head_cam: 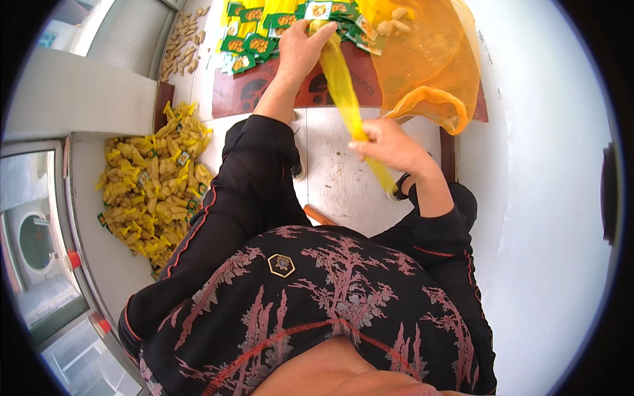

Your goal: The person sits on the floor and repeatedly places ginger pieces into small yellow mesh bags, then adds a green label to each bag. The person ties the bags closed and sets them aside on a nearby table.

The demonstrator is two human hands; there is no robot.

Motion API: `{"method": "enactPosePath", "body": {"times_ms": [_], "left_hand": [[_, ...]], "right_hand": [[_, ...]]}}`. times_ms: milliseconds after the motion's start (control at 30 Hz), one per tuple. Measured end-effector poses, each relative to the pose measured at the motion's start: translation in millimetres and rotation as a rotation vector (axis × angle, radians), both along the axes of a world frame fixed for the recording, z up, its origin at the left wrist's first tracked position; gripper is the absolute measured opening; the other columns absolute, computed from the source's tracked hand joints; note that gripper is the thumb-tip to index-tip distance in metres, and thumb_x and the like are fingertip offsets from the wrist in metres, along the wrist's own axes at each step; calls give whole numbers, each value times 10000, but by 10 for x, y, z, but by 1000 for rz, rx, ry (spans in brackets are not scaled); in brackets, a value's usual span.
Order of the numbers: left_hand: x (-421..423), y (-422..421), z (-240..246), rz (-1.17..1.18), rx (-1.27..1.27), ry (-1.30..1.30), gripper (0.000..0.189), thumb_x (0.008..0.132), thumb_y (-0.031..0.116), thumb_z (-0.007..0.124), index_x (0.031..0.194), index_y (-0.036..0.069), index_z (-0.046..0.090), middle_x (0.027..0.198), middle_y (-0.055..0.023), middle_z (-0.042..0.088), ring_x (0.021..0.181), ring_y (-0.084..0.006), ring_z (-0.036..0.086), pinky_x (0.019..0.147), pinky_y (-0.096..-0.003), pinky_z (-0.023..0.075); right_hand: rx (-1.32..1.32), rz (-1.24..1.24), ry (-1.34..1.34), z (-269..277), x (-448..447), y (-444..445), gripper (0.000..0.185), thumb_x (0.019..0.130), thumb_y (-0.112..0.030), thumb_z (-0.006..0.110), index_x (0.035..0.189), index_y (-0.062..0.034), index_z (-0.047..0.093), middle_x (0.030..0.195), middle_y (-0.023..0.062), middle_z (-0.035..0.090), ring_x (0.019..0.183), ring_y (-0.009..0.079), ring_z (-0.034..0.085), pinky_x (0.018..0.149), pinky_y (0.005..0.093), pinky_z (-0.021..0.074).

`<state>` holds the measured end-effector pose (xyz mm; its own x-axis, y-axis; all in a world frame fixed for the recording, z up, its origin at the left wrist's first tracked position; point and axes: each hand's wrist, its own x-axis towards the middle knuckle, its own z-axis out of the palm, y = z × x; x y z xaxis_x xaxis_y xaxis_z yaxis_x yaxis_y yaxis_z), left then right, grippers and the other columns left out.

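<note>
A long yellow mesh net (345, 91) is stretched between my two hands. My left hand (303, 49) pinches its bunched far end between thumb and fingers, above the near edge of a dark red board (302, 94). Lower and to the right, my right hand (391, 144) grips the net partway along, and its loose tail (384, 175) hangs down past that hand. The net looks flat along the visible length. Beside my left hand lie several green picture tags (258, 45) attached to more yellow nets (277, 7).
An orange mesh sack (426, 59) covers the board's right side, with a few tan knobbly root-like pieces (396, 22) at its far end. Filled yellow net bags (153, 188) are heaped on the floor at left. Loose tan pieces (185, 42) lie beyond. A white wall (535, 198) stands right.
</note>
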<state>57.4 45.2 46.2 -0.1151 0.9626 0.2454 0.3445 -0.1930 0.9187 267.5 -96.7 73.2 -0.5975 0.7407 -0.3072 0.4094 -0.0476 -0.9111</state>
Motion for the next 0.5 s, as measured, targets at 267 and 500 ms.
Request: {"method": "enactPosePath", "body": {"times_ms": [267,500], "left_hand": [[174,5,98,289,490,640,445,744,413,774,938,44,619,925,-156,635,866,-348,632,744,-444,512],[1131,-842,43,-367,655,501,397,727,279,778,1010,42,634,1022,-122,636,937,-332,602,840,-449,483]], "right_hand": [[110,74,-250,116,424,25,272,862,-251,699,820,3,612,695,50,613,629,128,568,563,299,456],[386,-397,-542,45,890,172,203,846,-193,654,812,4,620,790,154,659,751,309,639,684,401,492]]}}
